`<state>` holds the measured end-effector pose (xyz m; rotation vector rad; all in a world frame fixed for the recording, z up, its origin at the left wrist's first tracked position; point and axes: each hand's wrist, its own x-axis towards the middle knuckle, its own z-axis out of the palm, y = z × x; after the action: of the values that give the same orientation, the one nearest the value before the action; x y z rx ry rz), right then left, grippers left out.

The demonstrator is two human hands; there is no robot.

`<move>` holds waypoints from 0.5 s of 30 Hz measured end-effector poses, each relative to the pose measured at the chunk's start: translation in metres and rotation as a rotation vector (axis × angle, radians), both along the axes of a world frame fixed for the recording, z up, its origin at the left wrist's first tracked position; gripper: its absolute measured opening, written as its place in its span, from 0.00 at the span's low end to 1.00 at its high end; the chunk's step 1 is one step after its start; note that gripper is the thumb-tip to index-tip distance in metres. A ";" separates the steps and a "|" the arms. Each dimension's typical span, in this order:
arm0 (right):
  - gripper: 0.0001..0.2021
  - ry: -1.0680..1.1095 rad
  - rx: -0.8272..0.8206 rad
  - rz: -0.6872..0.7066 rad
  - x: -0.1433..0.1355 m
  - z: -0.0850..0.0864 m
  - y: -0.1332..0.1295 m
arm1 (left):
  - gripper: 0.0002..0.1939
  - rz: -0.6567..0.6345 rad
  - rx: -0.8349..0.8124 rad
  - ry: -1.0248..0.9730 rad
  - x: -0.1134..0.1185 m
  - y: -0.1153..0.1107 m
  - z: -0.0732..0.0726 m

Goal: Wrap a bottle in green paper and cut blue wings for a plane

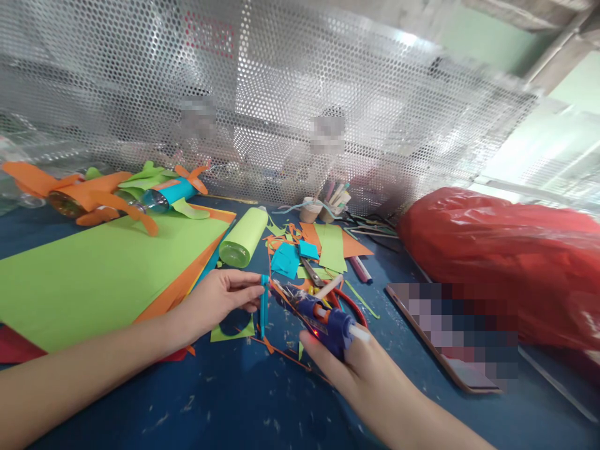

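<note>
My left hand [229,290] pinches the top of a folded blue paper strip [264,309], which hangs down above the table. In my right hand [347,365] is a dark blue glue gun [323,315], its small red light lit and a white glue stick jutting from its back. The nozzle points left at the top of the strip, close to my left fingertips; whether it touches I cannot tell. Behind the gun lie scissors [349,303] with red handles, partly covered. A green-wrapped bottle [246,234] lies on its side beyond my left hand.
Green and orange paper sheets [117,262] lie at left, with paper-wrapped bottle planes [169,194] behind. Paper scraps [285,259], a marker [360,270] and a cup [309,210] are ahead. A phone [445,337] and a red plastic bag [497,262] occupy the right. Perforated metal screens the back; people sit beyond.
</note>
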<state>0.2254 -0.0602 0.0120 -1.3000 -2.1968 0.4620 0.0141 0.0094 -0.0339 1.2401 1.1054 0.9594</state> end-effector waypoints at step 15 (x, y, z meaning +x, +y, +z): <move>0.08 -0.002 -0.008 0.009 0.000 -0.001 0.001 | 0.09 0.004 -0.004 0.004 -0.001 -0.001 -0.002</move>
<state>0.2258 -0.0596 0.0114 -1.2954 -2.2054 0.4744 0.0133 0.0081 -0.0357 1.2378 1.1124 0.9576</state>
